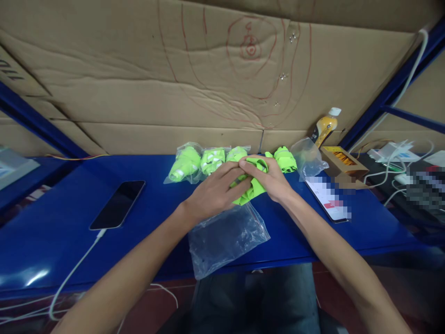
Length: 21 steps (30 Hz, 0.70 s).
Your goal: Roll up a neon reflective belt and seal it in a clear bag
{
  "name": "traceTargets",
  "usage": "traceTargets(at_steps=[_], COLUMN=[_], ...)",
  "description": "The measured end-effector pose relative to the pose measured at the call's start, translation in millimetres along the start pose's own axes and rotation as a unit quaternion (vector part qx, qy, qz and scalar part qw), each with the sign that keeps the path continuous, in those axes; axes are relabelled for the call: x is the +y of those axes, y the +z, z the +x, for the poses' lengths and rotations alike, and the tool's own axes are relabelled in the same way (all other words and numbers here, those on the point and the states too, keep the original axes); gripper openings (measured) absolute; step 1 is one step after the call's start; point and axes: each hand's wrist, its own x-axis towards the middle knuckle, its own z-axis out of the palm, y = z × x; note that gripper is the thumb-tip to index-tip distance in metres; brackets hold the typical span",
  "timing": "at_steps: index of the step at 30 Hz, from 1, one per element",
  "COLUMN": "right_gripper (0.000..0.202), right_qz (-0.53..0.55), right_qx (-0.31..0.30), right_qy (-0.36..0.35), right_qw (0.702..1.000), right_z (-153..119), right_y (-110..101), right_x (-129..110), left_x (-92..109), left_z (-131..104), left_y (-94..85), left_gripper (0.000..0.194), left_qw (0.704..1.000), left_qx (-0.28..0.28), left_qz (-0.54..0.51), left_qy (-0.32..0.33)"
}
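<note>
Between my two hands, above the middle of the blue table, is a folded bundle of neon-green fabric (256, 188). My left hand (217, 188) wraps its fingers round the near left side. From the right, my right hand (274, 178) grips the bundle, its thumb pointing toward the left fingers. Both hands hide part of the cloth. Below them a clear zip plastic bag (227, 239) lies flat, overhanging the table's front edge slightly. Behind the hands stand several neon-green bundles in clear bags, the leftmost bagged bundle (186, 163) showing best. Another green bundle (285, 160) sits right of them.
On the blue table (156, 250), a black phone (118, 204) with a white cable lies left. At right are a lit phone (327, 199), a crumpled clear bag (308, 157), an open cardboard box (342, 164) and a yellow drink bottle (326, 127). Cardboard (121, 83) walls the back.
</note>
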Motion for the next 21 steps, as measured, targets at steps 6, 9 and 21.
traceTargets(at_steps=[6, 9, 21], right_gripper=[0.044, 0.041, 0.021], right_qz=[-0.112, -0.178, -0.294], right_qx=[0.166, 0.210, 0.195], right_qy=[-0.160, -0.242, -0.432], right_qw=[0.966, 0.930, 0.830], right_z=[-8, -12, -12], right_y=[16, 21, 20], right_x=[-6, -8, 4], left_x=[9, 19, 17], left_z=[3, 11, 27], left_y=[7.3, 9.5, 7.0], left_gripper=[0.057, 0.041, 0.031], left_qw=[0.980, 0.945, 0.649], left_qx=[0.143, 0.190, 0.267], left_qz=[-0.033, -0.096, -0.484], left_qy=[-0.134, -0.249, -0.523])
